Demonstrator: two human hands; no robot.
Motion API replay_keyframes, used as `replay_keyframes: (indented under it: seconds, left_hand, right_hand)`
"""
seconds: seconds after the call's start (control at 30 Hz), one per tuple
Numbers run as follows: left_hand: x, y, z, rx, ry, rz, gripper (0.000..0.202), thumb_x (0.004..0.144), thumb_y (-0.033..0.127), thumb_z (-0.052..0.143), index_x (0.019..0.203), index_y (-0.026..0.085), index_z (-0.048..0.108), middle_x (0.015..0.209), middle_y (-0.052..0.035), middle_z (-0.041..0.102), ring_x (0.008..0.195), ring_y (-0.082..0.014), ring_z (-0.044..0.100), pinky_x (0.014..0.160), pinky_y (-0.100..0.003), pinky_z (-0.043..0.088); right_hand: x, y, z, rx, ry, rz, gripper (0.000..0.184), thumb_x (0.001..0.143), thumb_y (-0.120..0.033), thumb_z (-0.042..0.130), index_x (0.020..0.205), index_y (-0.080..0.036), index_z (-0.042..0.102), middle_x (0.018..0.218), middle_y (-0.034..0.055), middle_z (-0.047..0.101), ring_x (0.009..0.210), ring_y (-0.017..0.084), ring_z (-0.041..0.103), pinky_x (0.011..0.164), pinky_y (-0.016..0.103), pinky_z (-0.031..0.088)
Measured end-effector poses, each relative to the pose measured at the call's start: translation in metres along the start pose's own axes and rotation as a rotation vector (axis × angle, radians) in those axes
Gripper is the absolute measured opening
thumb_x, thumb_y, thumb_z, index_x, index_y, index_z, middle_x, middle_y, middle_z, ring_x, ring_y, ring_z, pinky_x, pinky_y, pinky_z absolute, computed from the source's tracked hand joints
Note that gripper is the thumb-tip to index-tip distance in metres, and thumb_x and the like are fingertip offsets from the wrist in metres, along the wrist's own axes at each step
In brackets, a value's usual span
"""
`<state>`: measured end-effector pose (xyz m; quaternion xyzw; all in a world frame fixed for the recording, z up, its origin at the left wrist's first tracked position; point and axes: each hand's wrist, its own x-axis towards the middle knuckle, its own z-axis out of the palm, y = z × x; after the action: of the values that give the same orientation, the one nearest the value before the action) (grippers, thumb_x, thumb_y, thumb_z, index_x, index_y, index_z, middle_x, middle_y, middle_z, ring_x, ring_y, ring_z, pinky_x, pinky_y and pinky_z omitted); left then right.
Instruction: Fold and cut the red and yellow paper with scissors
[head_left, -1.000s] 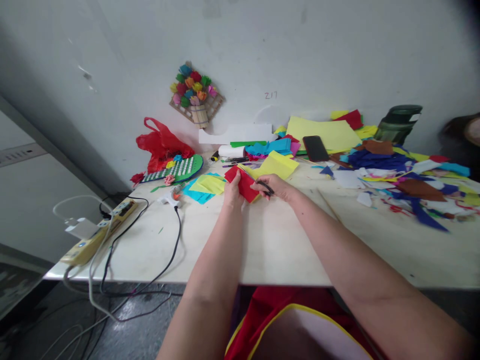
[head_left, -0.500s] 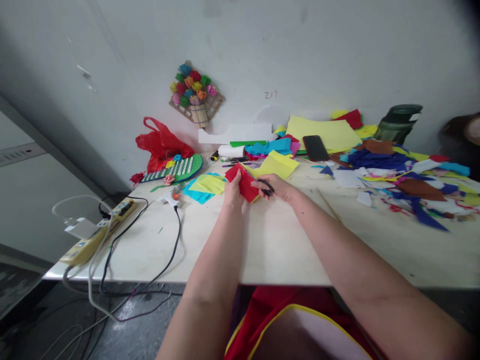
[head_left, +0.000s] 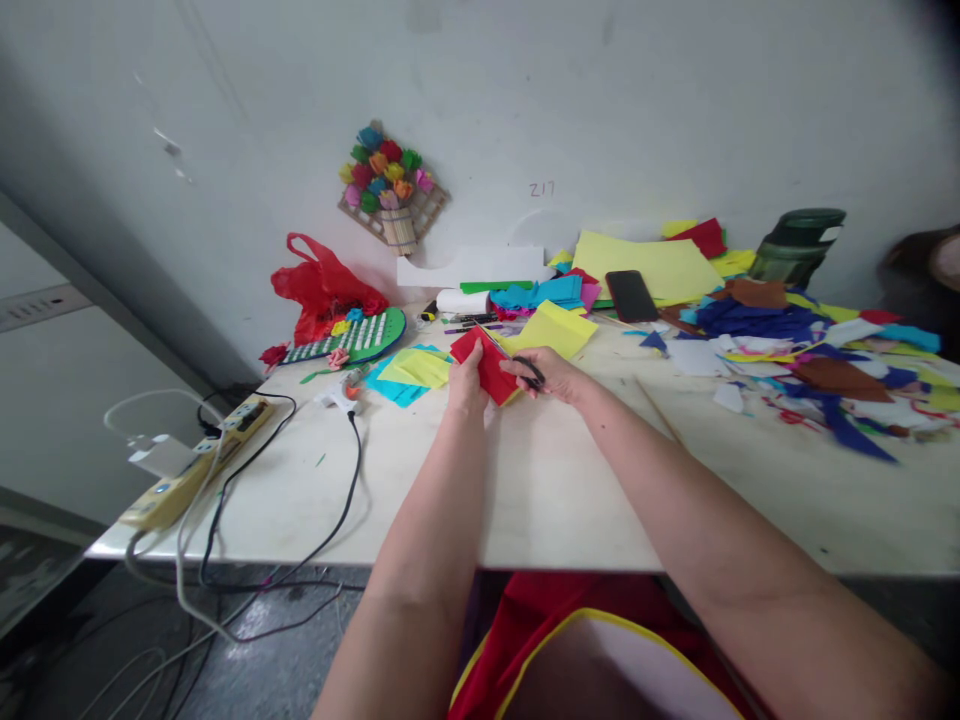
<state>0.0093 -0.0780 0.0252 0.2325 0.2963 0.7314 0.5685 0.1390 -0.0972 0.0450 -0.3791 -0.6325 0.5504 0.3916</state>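
Note:
My left hand (head_left: 466, 386) is closed on the left edge of a folded red paper (head_left: 485, 364) held just above the white table (head_left: 540, 480). My right hand (head_left: 553, 377) grips black-handled scissors (head_left: 529, 371), fingers through the loops, with the blades at the red paper's right side. A yellow sheet (head_left: 551, 329) lies right behind the red paper. Folded yellow-green and blue squares (head_left: 411, 372) lie to the left of my left hand.
Coloured paper scraps (head_left: 817, 360) cover the table's right side, with a black phone (head_left: 631, 296) on a large yellow sheet (head_left: 652, 265). A red plastic bag (head_left: 322, 290), a glue gun (head_left: 339, 397) with its cord, and a power strip (head_left: 195, 465) sit left. A paper-flower basket (head_left: 390, 185) hangs on the wall.
The scissors in my right hand have shifted slightly along the red paper's edge. My left hand holds the paper in almost the same place.

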Motion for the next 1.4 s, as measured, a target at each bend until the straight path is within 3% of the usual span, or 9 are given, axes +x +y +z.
replay_keyframes:
  seconds: [0.53,0.67,0.77,0.87,1.0,1.23,1.4]
  left_hand:
    - [-0.003,0.002,0.004,-0.015,0.071,0.001,0.014,0.066,0.020,0.068,0.073,0.014,0.057,0.062,-0.0014,0.062,0.055,-0.0136,0.060,0.064,-0.028,0.050]
    - [-0.004,0.004,0.004,-0.019,0.080,0.017,0.013,0.068,0.021,0.067,0.073,0.014,0.057,0.063,-0.0017,0.062,0.054,-0.0137,0.060,0.064,-0.030,0.051]
    - [-0.003,0.006,0.004,-0.017,0.108,0.024,0.014,0.067,0.021,0.067,0.075,0.014,0.057,0.065,-0.0024,0.063,0.057,-0.0147,0.061,0.065,-0.031,0.051]
    - [-0.001,0.006,0.002,-0.012,0.131,0.036,0.015,0.067,0.022,0.068,0.076,0.015,0.058,0.068,-0.0028,0.065,0.061,-0.0152,0.063,0.067,-0.030,0.051]
    - [0.001,0.005,0.000,-0.005,0.108,0.044,0.016,0.066,0.022,0.068,0.077,0.015,0.060,0.069,-0.0038,0.066,0.064,-0.0157,0.064,0.070,-0.029,0.051]
    - [0.000,0.005,-0.004,0.029,0.001,0.037,0.018,0.065,0.021,0.070,0.078,0.013,0.061,0.072,-0.0045,0.066,0.065,-0.0162,0.064,0.074,-0.035,0.051]
    - [-0.001,0.005,-0.003,0.029,-0.003,0.036,0.016,0.066,0.020,0.069,0.079,0.013,0.061,0.075,-0.0055,0.066,0.066,-0.0179,0.064,0.076,-0.039,0.051]
  right_hand:
    - [0.001,0.002,0.000,0.022,0.001,0.004,0.033,0.068,-0.040,0.066,0.057,-0.016,0.045,0.041,-0.0045,0.048,0.028,0.004,0.039,0.026,0.016,0.024]
    - [0.002,0.003,-0.002,-0.049,-0.006,0.019,0.029,0.069,-0.042,0.065,0.073,-0.016,0.051,0.040,-0.0045,0.051,0.027,0.006,0.042,0.024,0.016,0.020]
    - [0.002,0.003,-0.006,-0.063,-0.054,0.025,0.034,0.069,-0.044,0.064,0.084,-0.017,0.049,0.042,-0.0039,0.054,0.029,0.009,0.047,0.023,0.016,0.021]
    - [-0.001,0.000,-0.012,-0.067,-0.160,0.026,0.035,0.071,-0.047,0.062,0.082,-0.017,0.047,0.046,-0.0014,0.058,0.031,0.011,0.051,0.024,0.016,0.026]
    - [-0.003,-0.002,-0.021,-0.095,-0.276,0.034,0.036,0.073,-0.050,0.058,0.078,-0.017,0.046,0.050,0.0013,0.061,0.034,0.012,0.053,0.025,0.017,0.030]
    - [0.000,0.005,-0.030,-0.138,-0.279,0.042,0.037,0.075,-0.051,0.056,0.078,-0.016,0.046,0.053,0.0028,0.062,0.035,0.011,0.054,0.026,0.016,0.030]
    - [-0.001,0.005,-0.029,-0.166,-0.259,0.017,0.037,0.075,-0.052,0.056,0.073,-0.016,0.046,0.053,0.0023,0.062,0.036,0.011,0.054,0.028,0.016,0.030]
